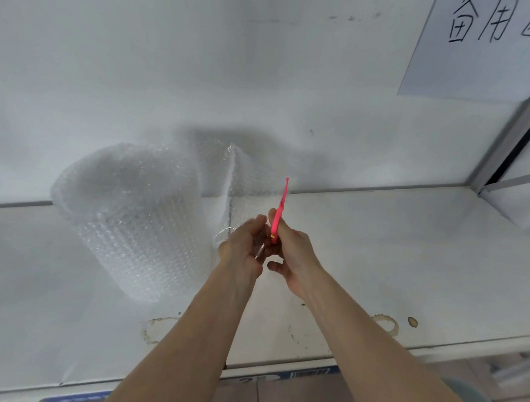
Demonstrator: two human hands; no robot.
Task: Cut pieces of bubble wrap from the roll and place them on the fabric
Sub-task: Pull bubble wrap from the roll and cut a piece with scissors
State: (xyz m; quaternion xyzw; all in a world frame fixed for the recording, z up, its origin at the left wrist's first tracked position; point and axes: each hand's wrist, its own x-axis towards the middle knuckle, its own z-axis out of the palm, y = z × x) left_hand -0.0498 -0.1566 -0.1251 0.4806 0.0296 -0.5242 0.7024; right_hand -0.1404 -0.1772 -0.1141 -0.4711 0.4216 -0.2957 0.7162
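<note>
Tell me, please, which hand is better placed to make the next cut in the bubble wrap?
Right, probably. The right hand already grips the pink cutter, close to the loose sheet from the bubble wrap roll. The left hand pinches that sheet's edge, so it better steadies it.

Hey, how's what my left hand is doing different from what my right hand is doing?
The right hand grips the pink cutter, its end pointing up; the left hand holds no tool and pinches the loose bubble wrap sheet. The left sits toward the roll, the right away from it. Both meet above the white table.
</note>
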